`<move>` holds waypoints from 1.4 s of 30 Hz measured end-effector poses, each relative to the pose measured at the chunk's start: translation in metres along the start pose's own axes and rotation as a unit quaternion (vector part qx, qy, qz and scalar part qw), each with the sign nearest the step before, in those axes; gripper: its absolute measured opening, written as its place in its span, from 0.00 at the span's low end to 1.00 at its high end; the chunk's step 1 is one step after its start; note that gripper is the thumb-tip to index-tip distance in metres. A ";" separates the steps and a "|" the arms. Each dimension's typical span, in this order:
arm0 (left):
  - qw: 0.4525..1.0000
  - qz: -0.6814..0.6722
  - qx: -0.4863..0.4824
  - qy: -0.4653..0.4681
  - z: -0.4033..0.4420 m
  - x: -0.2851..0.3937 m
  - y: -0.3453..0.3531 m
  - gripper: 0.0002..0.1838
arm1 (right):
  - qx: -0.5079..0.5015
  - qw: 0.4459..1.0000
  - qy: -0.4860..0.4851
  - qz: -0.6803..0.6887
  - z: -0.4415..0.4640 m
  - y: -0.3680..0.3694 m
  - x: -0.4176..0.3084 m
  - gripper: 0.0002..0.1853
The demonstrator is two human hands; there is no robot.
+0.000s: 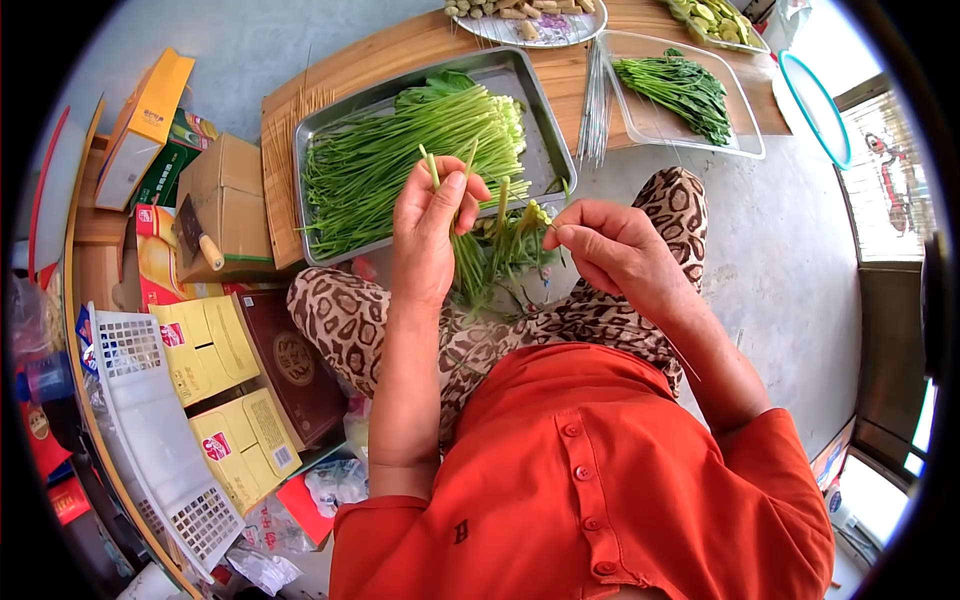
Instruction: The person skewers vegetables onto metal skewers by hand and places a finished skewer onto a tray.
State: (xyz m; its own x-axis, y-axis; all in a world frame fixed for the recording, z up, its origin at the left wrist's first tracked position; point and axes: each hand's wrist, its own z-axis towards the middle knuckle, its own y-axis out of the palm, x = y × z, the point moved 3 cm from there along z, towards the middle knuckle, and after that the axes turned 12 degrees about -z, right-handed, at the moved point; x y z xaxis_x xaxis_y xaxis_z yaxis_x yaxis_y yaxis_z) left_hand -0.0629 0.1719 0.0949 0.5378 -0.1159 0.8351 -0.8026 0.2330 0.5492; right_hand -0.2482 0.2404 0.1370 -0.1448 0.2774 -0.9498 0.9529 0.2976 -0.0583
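Note:
My left hand (430,225) is closed, pinching a few green chive stems (428,165) between thumb and fingers. Opposite it, my right hand (612,248) is closed in a pinch on what looks like a thin skewer (686,362), whose far end shows beyond the wrist. Small green stem pieces (540,213) sit at its fingertips. Between the hands, a clump of greens (510,245) hangs above my lap, partly hidden. Just beyond, a metal tray (548,105) holds a large heap of chives (400,160), pale ends to the right.
On the wooden table (400,50) are metal skewers (595,110), a clear container (745,130) with leafy greens (680,92), and a plate (575,35) of food pieces. Bamboo sticks (285,150) lie left of the tray. Boxes (225,190) and a white basket (140,410) stand left.

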 end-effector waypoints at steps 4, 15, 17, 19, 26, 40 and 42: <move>0.999 -0.030 0.007 -0.007 -0.001 -0.003 -0.002 0.08 | -0.001 1.000 -0.004 0.008 0.001 0.001 0.003 0.11; 0.990 -0.126 0.036 -0.051 -0.001 -0.009 -0.001 0.10 | 0.005 1.000 -0.006 0.006 0.002 0.001 0.004 0.11; 0.985 -0.154 0.036 -0.072 -0.002 -0.015 -0.005 0.09 | 0.000 1.000 -0.002 0.005 0.001 -0.001 0.003 0.11; 0.984 -0.159 0.038 -0.070 -0.002 -0.018 -0.005 0.08 | -0.004 1.000 0.002 0.004 0.000 -0.001 0.004 0.11; 0.980 -0.168 0.051 -0.093 -0.004 -0.020 -0.003 0.09 | 0.023 1.000 -0.009 0.000 0.001 -0.001 0.006 0.11; 0.968 -0.214 0.048 -0.124 -0.006 -0.031 -0.006 0.08 | 0.008 1.000 -0.004 0.004 0.001 -0.002 0.010 0.11; 0.968 -0.211 0.052 -0.126 -0.006 -0.032 -0.005 0.08 | 0.008 1.000 -0.003 0.000 0.001 -0.002 0.010 0.11</move>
State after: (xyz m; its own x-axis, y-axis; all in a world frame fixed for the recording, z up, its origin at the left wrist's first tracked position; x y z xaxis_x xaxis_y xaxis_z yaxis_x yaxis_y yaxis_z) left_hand -0.0745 0.1800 0.0657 0.7541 -0.4151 0.5090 -0.5529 0.0172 0.8331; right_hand -0.2510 0.2420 0.1274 -0.1441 0.2722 -0.9514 0.9570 0.2830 -0.0639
